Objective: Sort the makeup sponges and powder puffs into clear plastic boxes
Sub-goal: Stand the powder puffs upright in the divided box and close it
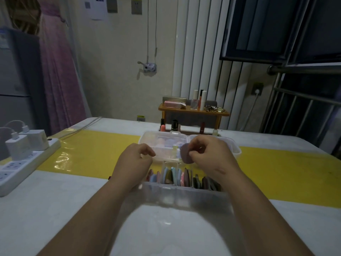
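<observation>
Right hand (206,156): a mauve puff (186,153) is pinched at its right edge between thumb and fingers (193,155); the grip is closed on it.
Puff: held upright, face toward the camera, projecting left of the right fingers; it is above the near box's (184,191) far rim and in front of the far box (190,145).
Left hand (137,157): fingers are curled loosely inward, nothing is seen in them; whether they touch the far box cannot be told.
Near box: clear, divided, puffs are stood on edge in rows; it lies directly below and toward the body from the right fingers.
Free slot: a gap seems to be left just below the held puff, among the middle compartments (181,174); this is judged, not certain.
Axis: the stored puffs are stood on edge with faces to left and right, so the held puff is judged to need a turn before being lowered.
Nearer hand: the right, already above the slot; the left is just beside, at the box's left end.
Tabletop (73,191): both boxes are carried on it.
</observation>
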{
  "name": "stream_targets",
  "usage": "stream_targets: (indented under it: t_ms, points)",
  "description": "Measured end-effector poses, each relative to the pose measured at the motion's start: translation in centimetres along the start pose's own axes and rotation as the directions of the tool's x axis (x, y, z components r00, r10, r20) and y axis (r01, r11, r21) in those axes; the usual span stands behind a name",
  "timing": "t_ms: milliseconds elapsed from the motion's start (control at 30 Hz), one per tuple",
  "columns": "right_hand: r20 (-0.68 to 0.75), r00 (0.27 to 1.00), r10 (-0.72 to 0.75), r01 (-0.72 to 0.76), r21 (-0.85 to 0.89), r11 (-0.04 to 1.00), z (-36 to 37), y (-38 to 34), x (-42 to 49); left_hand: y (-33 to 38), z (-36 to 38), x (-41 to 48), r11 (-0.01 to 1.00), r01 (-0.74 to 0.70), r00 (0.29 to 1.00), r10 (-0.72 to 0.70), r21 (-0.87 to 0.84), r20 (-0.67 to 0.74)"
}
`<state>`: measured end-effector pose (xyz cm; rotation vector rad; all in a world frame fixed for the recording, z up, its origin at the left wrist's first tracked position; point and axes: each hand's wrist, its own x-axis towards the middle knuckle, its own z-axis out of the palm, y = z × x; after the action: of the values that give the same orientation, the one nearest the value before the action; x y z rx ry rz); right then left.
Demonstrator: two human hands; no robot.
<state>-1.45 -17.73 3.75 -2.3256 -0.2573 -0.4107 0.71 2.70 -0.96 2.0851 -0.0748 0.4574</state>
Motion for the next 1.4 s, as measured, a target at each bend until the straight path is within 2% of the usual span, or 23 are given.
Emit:
stream_targets:
  t_ms: [100,233,367,533,767,900,1133,1300,1400]
  points:
    - [-0.037,0.994,0.100,-0.103,-0.063,0.993,-1.1,0.2,0.1,-0.3,0.1,0.3,0.991,0.113,0.992,-0.109,-0.071,0.065]
    - [-0.056,0.964,0.258,-0.263,-0.096,0.960,-2.2,0.6,0.3,-0.5,0.1,0.4,0.982,0.168,0.984,-0.162,-0.091,0.073]
    - [-0.067,0.938,0.339,-0.345,-0.144,0.927,-2.8,0.8,0.3,-0.7,0.3,0.4,0.981,0.172,0.985,-0.168,-0.090,0.045]
    - [-0.138,0.930,0.340,-0.363,-0.198,0.911,-3.5,0.9,0.3,-0.6,-0.3,0.3,0.980,0.185,0.982,-0.187,-0.072,-0.022]
    - [-0.181,0.922,0.341,-0.377,-0.232,0.897,-4.1,0.6,0.2,-0.3,-0.5,0.1,0.983,0.182,0.983,-0.182,-0.030,-0.028]
    - [-0.114,0.911,0.397,-0.412,-0.302,0.860,-4.2,0.6,0.1,-0.3,-0.5,0.1,0.983,0.179,0.983,-0.180,-0.033,-0.024]
    - [0.061,0.885,0.462,-0.365,-0.525,0.769,-3.7,0.8,0.5,-0.5,-0.5,0.2,0.982,0.182,0.983,-0.183,-0.040,-0.021]
    - [0.074,0.827,0.558,-0.426,-0.564,0.707,-3.2,1.5,0.7,-0.6,-0.4,0.3,0.982,0.184,0.982,-0.185,-0.052,-0.021]
    - [0.070,0.844,0.532,-0.406,-0.564,0.719,-2.6,2.2,0.8,-0.5,-0.4,0.3,0.983,0.179,0.983,-0.180,-0.043,-0.023]
